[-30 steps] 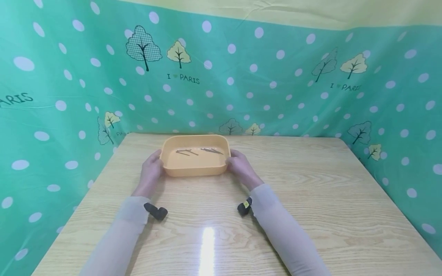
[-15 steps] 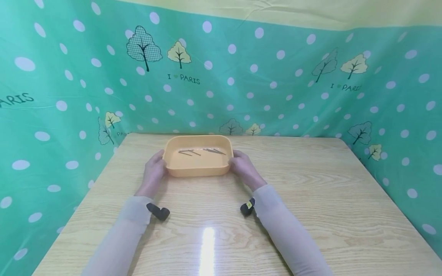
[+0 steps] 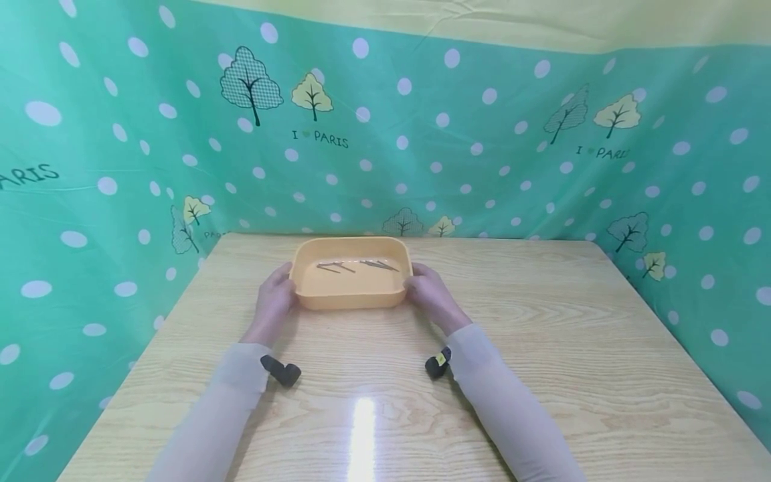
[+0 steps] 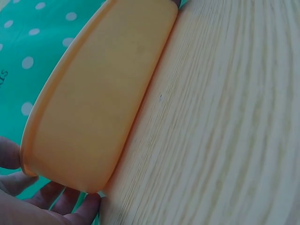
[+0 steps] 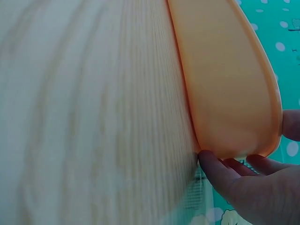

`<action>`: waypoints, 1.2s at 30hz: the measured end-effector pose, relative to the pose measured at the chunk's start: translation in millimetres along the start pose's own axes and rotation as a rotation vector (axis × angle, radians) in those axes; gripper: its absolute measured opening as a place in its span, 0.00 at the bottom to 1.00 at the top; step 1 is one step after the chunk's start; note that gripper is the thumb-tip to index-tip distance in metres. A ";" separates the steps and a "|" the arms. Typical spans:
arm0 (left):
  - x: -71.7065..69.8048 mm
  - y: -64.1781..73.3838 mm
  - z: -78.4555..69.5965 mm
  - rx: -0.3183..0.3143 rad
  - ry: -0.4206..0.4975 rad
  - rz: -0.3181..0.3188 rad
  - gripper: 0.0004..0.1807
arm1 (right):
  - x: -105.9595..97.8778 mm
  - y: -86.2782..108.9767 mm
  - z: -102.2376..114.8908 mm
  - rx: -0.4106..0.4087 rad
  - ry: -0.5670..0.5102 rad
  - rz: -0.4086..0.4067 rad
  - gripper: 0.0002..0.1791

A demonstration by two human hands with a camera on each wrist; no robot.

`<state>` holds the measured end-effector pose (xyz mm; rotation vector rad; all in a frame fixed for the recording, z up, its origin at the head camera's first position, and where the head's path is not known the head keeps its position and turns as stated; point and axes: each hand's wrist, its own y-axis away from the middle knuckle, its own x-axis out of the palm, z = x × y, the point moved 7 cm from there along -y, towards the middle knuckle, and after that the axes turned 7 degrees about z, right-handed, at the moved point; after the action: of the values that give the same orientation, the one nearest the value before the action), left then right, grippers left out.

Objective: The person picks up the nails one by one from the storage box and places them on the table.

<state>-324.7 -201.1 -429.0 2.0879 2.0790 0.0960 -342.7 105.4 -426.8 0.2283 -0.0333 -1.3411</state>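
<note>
An orange-yellow plastic tray with rounded corners stands near the far edge of the table. My left hand holds its left end, thumb at the rim and fingers against the end wall. At the opposite end my right hand grips the tray the same way, its fingers low on the wall and the thumb at the rim. Inside the tray lie slim dark pieces in two groups: a forked one on the left and a narrow, pointed one on the right. Their kind is too small to make out.
The pale wood-grain table reaches well to the right and towards me. Behind it hangs a green dotted curtain, close to the tray's far side. A light reflection shines on the near tabletop.
Both hands and the tray between them have moved slightly to the right along the table. The slim pieces have travelled with the tray.
</note>
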 end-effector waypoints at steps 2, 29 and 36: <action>1.4 -0.3 0.0 0.002 0.001 0.001 0.35 | -1.1 0.6 0.0 -0.005 0.000 0.002 0.36; 19.2 0.4 -1.7 0.007 -0.005 0.031 0.36 | -17.9 10.8 -2.7 0.012 0.004 -0.012 0.35; 23.9 -0.3 -0.9 0.011 -0.001 0.051 0.37 | -21.8 13.6 -3.3 0.019 -0.001 -0.018 0.34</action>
<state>-324.8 -177.3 -430.4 2.1466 2.0305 0.0909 -334.2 129.8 -425.2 0.2451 -0.0448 -1.3593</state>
